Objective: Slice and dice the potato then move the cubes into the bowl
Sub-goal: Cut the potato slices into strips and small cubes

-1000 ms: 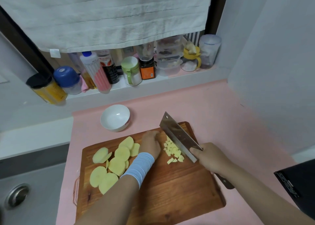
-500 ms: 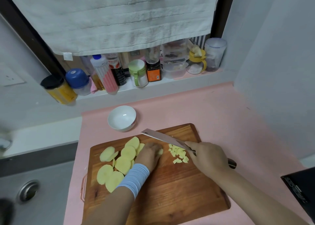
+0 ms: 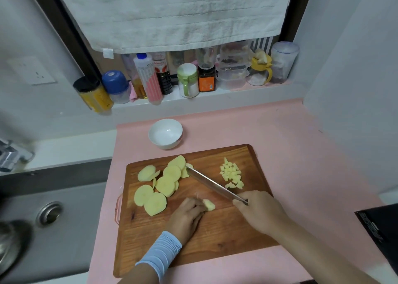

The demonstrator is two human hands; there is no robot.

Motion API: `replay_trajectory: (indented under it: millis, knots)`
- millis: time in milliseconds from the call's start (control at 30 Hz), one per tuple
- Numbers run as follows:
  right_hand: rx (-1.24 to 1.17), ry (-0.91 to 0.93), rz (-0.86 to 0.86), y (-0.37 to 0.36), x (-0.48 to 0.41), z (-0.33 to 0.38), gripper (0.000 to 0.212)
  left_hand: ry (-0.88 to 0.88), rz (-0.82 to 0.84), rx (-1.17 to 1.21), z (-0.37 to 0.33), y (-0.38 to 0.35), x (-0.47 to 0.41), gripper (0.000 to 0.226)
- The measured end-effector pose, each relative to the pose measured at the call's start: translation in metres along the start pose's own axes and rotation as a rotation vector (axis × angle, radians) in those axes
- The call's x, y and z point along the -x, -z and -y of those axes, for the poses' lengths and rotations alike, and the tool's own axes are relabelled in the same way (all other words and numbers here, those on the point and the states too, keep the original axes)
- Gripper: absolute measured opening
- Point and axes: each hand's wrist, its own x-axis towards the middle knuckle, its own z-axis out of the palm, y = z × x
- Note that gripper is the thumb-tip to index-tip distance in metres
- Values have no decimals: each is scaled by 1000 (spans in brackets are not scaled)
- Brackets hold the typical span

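A wooden cutting board (image 3: 215, 247) lies on the pink counter. Several round potato slices (image 3: 163, 184) are heaped on its left part. A small pile of potato cubes (image 3: 231, 174) sits at its upper right. My left hand (image 3: 186, 218) pinches a small potato piece (image 3: 209, 204) near the board's middle. My right hand (image 3: 258, 212) grips the cleaver's handle. The cleaver blade (image 3: 212, 184) lies low over the board, and its tip reaches the slices. The white bowl (image 3: 165, 133) stands empty just behind the board.
Bottles and jars (image 3: 185, 79) line the ledge under a hanging towel (image 3: 176, 14). A steel sink (image 3: 49, 215) lies to the left of the counter. A black object (image 3: 381, 230) sits at the right edge. A wall stands close on the right.
My left hand has drawn back toward me with a potato piece. The cleaver has swung left, away from the cubes, and its tip now reaches the slices.
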Motion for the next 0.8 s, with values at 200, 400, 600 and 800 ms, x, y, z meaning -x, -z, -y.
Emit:
replay_trajectory:
  millis: [200, 400, 600, 800]
  knots:
    - [24, -42, -3, -18, 24, 10, 44, 43, -87, -60, -10, -10, -5, 21]
    - [45, -61, 21, -30, 32, 10, 40, 73, -113, -64, -8, -15, -4, 22]
    - [71, -64, 23, -32, 36, 9, 37, 44, -128, -56, -10, -14, -6, 20]
    - [85, -80, 44, -34, 33, 6, 35, 47, -134, -41, -10, -14, -6, 20]
